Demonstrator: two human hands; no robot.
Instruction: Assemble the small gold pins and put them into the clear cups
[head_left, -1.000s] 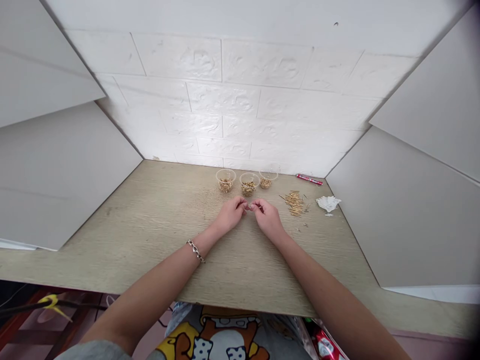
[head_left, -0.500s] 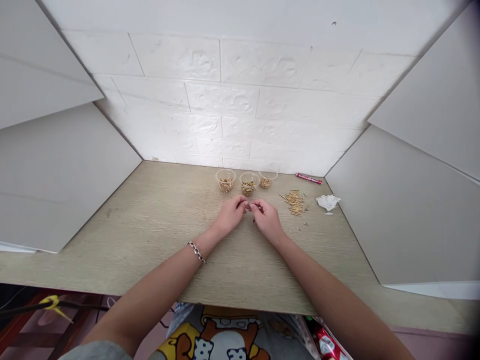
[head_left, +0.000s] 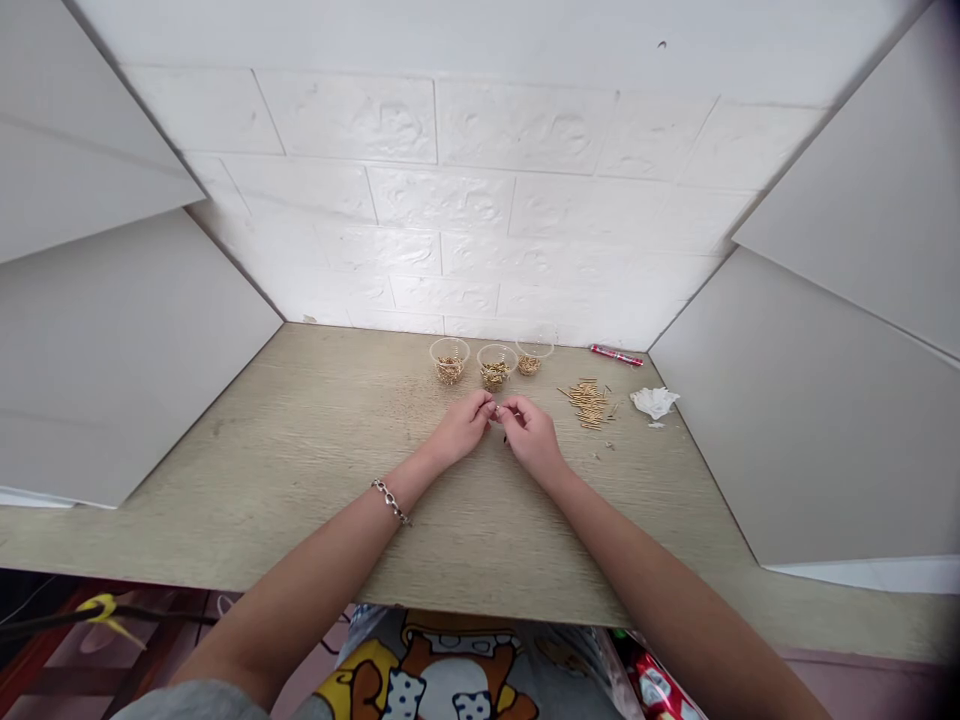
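Note:
My left hand [head_left: 463, 423] and my right hand [head_left: 531, 432] meet fingertip to fingertip over the middle of the table. Both are pinched closed around something too small to name; a tiny pale bit shows between the fingertips. A dark tip shows beneath my right hand. Just beyond the hands stand three clear plastic cups: a left cup [head_left: 449, 362] with small gold pieces, a middle cup [head_left: 496, 370] with larger gold pieces, and a right cup [head_left: 531, 358] partly filled with gold pieces. To the right of my right hand lies a pile of thin gold rods [head_left: 589, 402].
Tiny gold bits [head_left: 411, 400] are scattered left of the cups. A red pen-like stick [head_left: 616, 355] lies by the back wall. Crumpled white tissue [head_left: 655, 402] sits near the right panel [head_left: 810, 420]. A grey panel [head_left: 142, 370] bounds the left side of the table [head_left: 285, 460].
The hands stay together in nearly the same place, with only slight finger movement. The whole view has shifted a little.

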